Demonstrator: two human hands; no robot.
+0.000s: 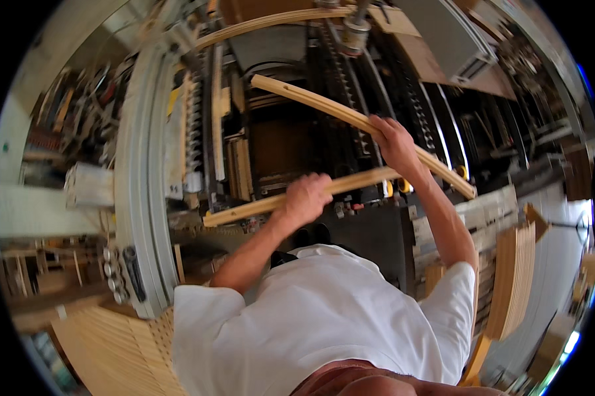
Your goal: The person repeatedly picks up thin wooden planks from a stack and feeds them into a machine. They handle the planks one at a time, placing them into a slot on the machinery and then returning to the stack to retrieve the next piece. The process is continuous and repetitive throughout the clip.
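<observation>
My left hand (306, 196) is closed around a pale, slightly curved wooden slat (244, 210) that runs from lower left to the right, over the front of a dark machine (284, 142). Higher and to the right, my right hand (391, 140) grips a second, longer curved slat (310, 99), which slants from the upper middle down to the right. The two slats cross near my right wrist. Both forearms reach forward from my white shirt.
A grey metal frame (139, 178) curves down the left side of the machine. A third curved slat (271, 23) lies across the top. A stack of curved slats (515, 280) stands at the right, and more slats (112, 346) lie at the lower left.
</observation>
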